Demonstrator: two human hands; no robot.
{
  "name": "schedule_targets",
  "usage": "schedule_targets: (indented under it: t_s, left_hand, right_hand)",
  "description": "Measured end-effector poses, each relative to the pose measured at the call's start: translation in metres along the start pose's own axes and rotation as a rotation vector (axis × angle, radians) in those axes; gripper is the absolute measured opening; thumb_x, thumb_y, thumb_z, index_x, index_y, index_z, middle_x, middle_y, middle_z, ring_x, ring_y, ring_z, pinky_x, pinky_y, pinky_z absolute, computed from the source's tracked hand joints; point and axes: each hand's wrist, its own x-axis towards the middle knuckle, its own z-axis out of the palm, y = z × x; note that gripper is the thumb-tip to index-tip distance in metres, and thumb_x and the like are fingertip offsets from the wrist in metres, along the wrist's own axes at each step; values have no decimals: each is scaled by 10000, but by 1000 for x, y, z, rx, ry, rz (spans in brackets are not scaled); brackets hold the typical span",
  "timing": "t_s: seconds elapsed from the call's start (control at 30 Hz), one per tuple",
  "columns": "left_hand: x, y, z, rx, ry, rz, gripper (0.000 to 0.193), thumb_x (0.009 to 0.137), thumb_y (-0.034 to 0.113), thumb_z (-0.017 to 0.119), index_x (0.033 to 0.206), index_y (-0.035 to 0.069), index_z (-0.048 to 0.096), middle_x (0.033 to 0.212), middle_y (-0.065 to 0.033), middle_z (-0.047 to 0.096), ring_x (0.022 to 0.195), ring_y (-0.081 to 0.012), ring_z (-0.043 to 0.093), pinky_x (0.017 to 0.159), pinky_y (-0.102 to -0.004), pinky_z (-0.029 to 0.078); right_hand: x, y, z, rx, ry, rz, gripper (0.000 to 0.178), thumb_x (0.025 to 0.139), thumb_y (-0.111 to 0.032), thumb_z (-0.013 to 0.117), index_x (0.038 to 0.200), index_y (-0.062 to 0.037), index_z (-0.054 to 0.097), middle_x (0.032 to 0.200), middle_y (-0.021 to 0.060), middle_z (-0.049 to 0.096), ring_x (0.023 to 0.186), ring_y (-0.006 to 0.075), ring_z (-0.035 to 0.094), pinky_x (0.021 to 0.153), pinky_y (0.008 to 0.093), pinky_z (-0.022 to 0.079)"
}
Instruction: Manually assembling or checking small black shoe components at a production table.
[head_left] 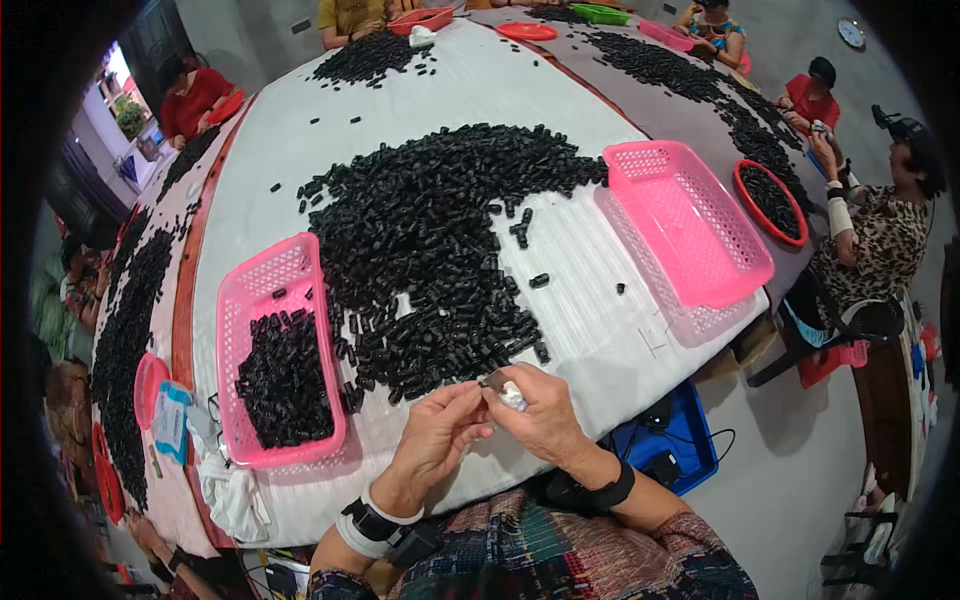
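Note:
My hands meet over the near edge of the white-covered table. Wrapped in my right hand (545, 415) is a small tool with a white wrapped grip (513, 396) and a short, dark, blade-like tip (495, 380). Thumb and fingers of my left hand (435, 440) are pinched together right beside that tip; what they hold, if anything, is too small to make out. Just beyond my fingers spreads a large heap of short black cylindrical pieces (430, 230). To the left, a pink perforated basket (330, 400) holds many of the same pieces.
An empty pink basket (690, 230) stands at the right, near a red round tray (770, 200) of black pieces. A white cloth (235, 500) lies at the near left. Below the right edge is a blue crate (690, 440). Several people work around the table.

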Motion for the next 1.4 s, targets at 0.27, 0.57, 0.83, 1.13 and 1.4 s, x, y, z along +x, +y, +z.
schedule_targets:
  t_s: [0.27,0.57,0.83,1.13,1.4]
  left_hand:
    - [12,6,0,-49,-59,52,189,881,144,536,965,-19,583,839,-72,622,696,-126,593,583,-228,505]
    - [16,6,2,-54,-61,72,187,884,155,538,938,-11,607,811,-57,622,713,-119,583,601,-221,455]
    - [19,1,-6,-68,-94,87,201,894,164,523,934,-19,596,769,-60,606,678,-113,566,602,-215,452]
    - [20,1,-12,13,-122,48,130,856,88,561,939,-10,582,842,-56,612,721,-105,589,623,-218,496]
    - [19,-3,-13,-131,-253,-142,215,892,166,520,1006,-10,571,882,-70,612,747,-115,587,635,-232,489]
  right_hand:
    - [3,-6,-1,-33,19,-106,296,665,-10,685,945,5,588,839,120,579,694,215,595,595,291,476]
    - [5,4,6,-129,85,-284,452,528,-20,720,966,-19,605,802,96,554,651,241,572,528,312,455]
    - [4,10,9,-209,137,-416,361,559,-25,709,908,-29,616,749,80,540,595,239,550,489,318,433]
    - [18,-5,-11,-116,-199,-193,505,548,-75,765,1011,-43,565,890,86,508,703,216,586,578,295,488]
    - [12,4,-14,-20,-145,-164,435,573,-68,766,967,-30,585,898,93,516,724,206,580,601,279,487]
